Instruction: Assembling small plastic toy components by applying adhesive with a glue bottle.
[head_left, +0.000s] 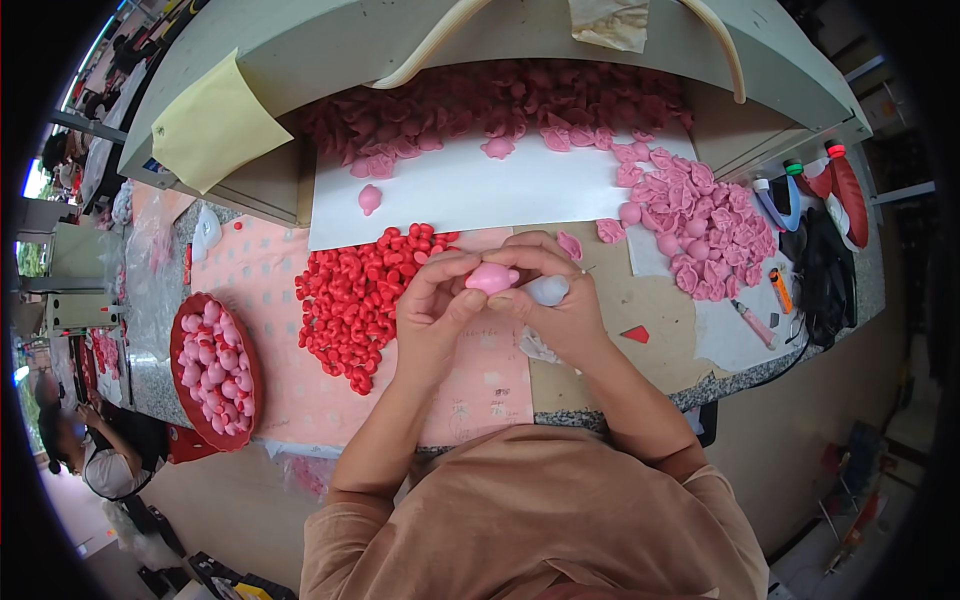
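My left hand (438, 300) is closed, its fingertips pinching a small rounded pink plastic piece (490, 278) with a short knob. My right hand (570, 310) steadies the other end of that piece. The same hand also holds a small whitish squeeze bottle (547, 290) with a thin needle tip, tucked in its fingers. Just left of my hands lies a heap of small glossy red parts (345, 300). Right of them, a loose pink shell-shaped part (569, 246) rests on the bench.
A red basket (257, 400) of pink pieces with red parts stands at left. Pink shells heap at right (710, 220) and under the grey hood (440, 50). An orange lighter (780, 290), a tube (752, 325) and bottles (846, 195) lie far right. Another person (110, 455) sits left.
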